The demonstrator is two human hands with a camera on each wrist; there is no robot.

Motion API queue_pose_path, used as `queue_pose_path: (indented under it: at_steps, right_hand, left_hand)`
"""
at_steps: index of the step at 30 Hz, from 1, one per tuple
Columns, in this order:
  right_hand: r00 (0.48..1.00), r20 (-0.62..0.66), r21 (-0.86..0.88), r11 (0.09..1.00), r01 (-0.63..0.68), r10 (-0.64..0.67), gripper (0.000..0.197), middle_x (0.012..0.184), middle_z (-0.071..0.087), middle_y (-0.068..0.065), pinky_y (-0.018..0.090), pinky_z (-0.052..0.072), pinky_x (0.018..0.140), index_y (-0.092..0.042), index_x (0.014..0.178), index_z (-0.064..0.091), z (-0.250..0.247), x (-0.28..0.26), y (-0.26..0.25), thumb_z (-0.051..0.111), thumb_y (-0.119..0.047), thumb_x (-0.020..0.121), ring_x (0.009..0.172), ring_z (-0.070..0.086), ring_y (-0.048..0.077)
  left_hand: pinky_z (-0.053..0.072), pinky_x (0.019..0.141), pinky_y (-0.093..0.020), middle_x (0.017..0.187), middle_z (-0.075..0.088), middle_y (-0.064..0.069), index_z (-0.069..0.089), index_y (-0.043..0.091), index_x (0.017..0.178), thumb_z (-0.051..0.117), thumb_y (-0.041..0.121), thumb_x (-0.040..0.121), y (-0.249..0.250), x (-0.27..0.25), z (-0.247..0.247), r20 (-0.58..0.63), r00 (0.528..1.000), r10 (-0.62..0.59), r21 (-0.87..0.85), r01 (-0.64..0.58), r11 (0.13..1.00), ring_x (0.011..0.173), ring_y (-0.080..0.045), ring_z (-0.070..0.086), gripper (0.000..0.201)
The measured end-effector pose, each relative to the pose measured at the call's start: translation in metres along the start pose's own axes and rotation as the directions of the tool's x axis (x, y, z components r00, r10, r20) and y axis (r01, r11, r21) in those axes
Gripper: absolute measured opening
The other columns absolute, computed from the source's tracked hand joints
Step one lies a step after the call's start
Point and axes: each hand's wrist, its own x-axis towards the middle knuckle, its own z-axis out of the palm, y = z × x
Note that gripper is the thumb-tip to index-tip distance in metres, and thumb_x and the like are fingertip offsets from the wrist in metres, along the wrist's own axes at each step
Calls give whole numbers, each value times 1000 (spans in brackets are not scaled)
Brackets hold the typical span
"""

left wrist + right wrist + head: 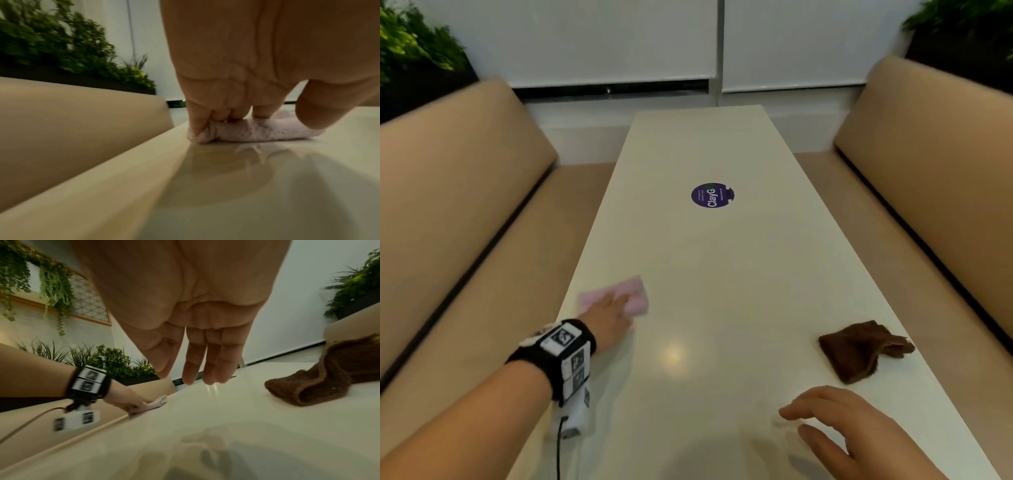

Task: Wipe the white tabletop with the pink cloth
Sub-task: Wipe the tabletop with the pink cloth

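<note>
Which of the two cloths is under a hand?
The pink cloth at the table's left edge: the left hand presses it. The brown cloth on the right lies untouched.

A round purple sticker (711,195) is lying mid-tabletop (722,274), toward twelve o'clock, showing "ClayG" in white letters (running sideways). Its smaller lines are staying too blurred to read.

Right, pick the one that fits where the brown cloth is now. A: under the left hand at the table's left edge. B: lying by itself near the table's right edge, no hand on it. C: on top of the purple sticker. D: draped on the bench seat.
B: the brown cloth lies crumpled near the right edge, with the right hand apart from it and the left hand pressing the pink cloth.
</note>
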Motion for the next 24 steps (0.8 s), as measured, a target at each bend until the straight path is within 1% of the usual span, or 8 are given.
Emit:
queue_pose_path:
  at_steps: [2, 4, 6, 8, 10, 16, 20, 24]
  right_hand:
    - [1000, 6, 15, 1000, -8, 8, 16, 120, 37, -46, 0, 35, 92, -63, 96, 56, 3, 1, -5, 49, -57, 83, 111, 43, -20]
    - [999, 44, -4, 1000, -27, 27, 32, 108, 51, -42, -2, 34, 89, -60, 99, 58, 8, -3, -2, 69, -37, 80, 101, 51, -21]
    - [999, 38, 8, 999, -35, 34, 33, 101, 56, -40, -2, 37, 86, -60, 98, 58, 9, -7, -3, 72, -40, 76, 94, 55, -21]
    - [997, 57, 41, 998, -47, 45, 24, 106, 54, -42, -3, 34, 88, -66, 95, 54, 10, -9, -2, 42, -74, 76, 99, 52, -22]
    - [996, 32, 96, 992, -82, 79, 52, 117, 42, -47, -3, 28, 94, -76, 88, 48, 13, -6, 1, 9, -92, 58, 111, 44, -19]
    - [992, 128, 36, 999, -12, 7, 60, 124, 26, -50, -2, 30, 92, -80, 89, 41, 18, 8, -10, -2, -91, 49, 117, 35, -20]
    - [994, 110, 24, 1000, 13, -16, 62, 125, 22, -51, -5, 30, 89, -79, 88, 43, 15, 14, -18, -3, -93, 48, 116, 33, -23]
    - [990, 136, -7, 999, 35, -34, 64, 126, 23, -49, -3, 32, 91, -79, 93, 42, 16, 7, -21, -2, -93, 50, 118, 34, -20]
  left_hand:
    - [24, 112, -34, 155, 13, -18, 8, 7, 149, 33, 27, 101, -16, 27, -4, -30, 994, -108, -11, 108, 994, 141, -31, 22, 58]
    - [29, 110, -37, 153, 15, -17, 8, 9, 149, 34, 29, 99, -21, 45, -10, -52, 984, -169, -9, 169, 986, 137, -33, 30, 60]
    - [31, 109, -39, 154, 14, -16, 7, 12, 150, 32, 30, 100, -12, 56, -16, -65, 978, -198, -2, 198, 980, 136, -34, 31, 59]
    - [32, 108, -40, 153, 15, -17, 9, 12, 149, 30, 26, 100, 12, 53, -18, -64, 991, -120, 13, 121, 993, 134, -35, 33, 55]
    - [32, 108, -40, 154, 13, -19, 10, 12, 149, 31, 22, 100, 42, 40, -9, -26, 999, 38, 59, -36, 998, 132, -37, 35, 54]
    - [6, 120, -39, 159, -7, -8, 2, 20, 152, 24, 31, 102, 75, -67, 44, 8, 939, 344, 48, -344, 938, 147, -27, -2, 56]
    - [4, 119, -31, 158, -11, 1, -1, 24, 152, 26, 38, 102, -7, -94, 52, -57, 992, 111, -117, -117, 986, 147, -19, -5, 59]
    - [15, 117, -35, 159, 6, -9, 15, 19, 151, 43, 29, 99, -46, -82, 37, -133, 984, -119, -320, 71, 945, 146, -27, 10, 60]
